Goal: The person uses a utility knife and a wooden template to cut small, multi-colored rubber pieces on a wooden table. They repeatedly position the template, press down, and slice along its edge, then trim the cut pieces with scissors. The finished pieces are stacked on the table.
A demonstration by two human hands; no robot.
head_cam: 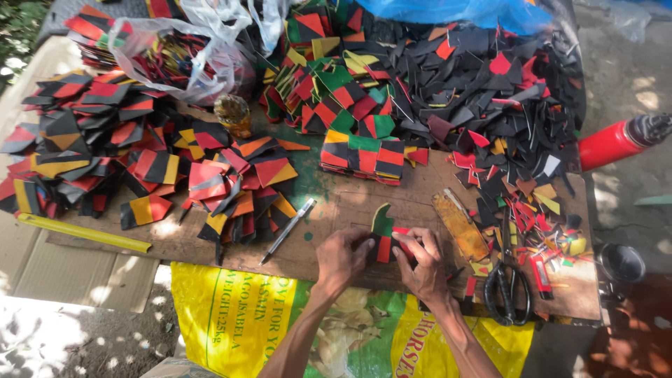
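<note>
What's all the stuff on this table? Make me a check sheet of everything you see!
Surface: worn wooden board, stained with green paint, lying over a yellow and green printed sack.
Job's things: a small patch piece in green, black and red, pinched between both hands.
Clutter: heaps of coloured pieces, a stacked pile, black offcuts, a plastic bag of pieces, scissors, pen, yellow ruler, small jar.
Grippers: left hand and right hand both grip the piece.
Cables: nothing seen.
Surroundings: red bottle, dark cup, bare ground in sunlight.
</note>
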